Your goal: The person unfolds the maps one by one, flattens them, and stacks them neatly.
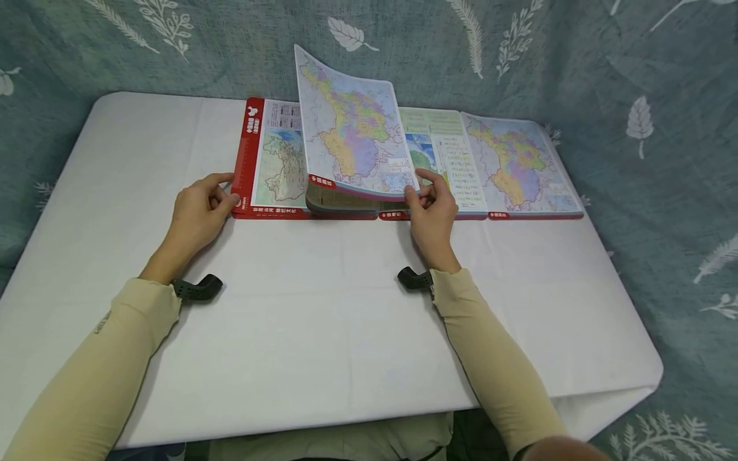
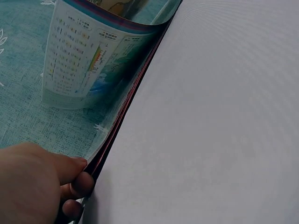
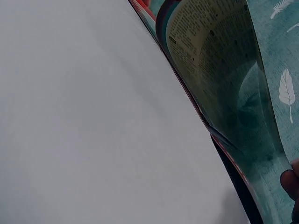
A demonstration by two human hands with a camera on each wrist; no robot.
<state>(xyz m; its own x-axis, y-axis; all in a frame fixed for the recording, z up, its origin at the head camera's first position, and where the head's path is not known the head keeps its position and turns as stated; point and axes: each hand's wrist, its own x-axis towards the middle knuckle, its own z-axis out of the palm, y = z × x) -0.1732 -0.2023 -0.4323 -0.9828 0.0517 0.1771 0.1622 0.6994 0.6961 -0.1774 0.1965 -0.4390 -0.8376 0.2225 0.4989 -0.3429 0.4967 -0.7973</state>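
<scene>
A glossy folding map (image 1: pixel 245 160) with a red left border lies spread along the far side of the table. My left hand (image 1: pixel 198 208) pinches its lower left edge between thumb and fingers; the left wrist view shows that grip (image 2: pixel 77 170) close up. One coloured map panel (image 1: pixel 352 128) stands lifted and curved above the middle of the sheet, hiding part of what is beneath. At the panel's lower right corner, my right hand (image 1: pixel 434 214) holds it between thumb and fingers. Only fingertips (image 3: pixel 289 183) of that hand show in the right wrist view, beside the panel's printed underside (image 3: pixel 205 51).
Another coloured map panel (image 1: pixel 519 160) lies flat at the right end. The white-covered table (image 1: pixel 323 333) extends in front of the map. Behind it hangs a green curtain (image 1: pixel 403 38) with white leaf prints. Dark wrist devices (image 1: pixel 198 288) sit at both cuffs.
</scene>
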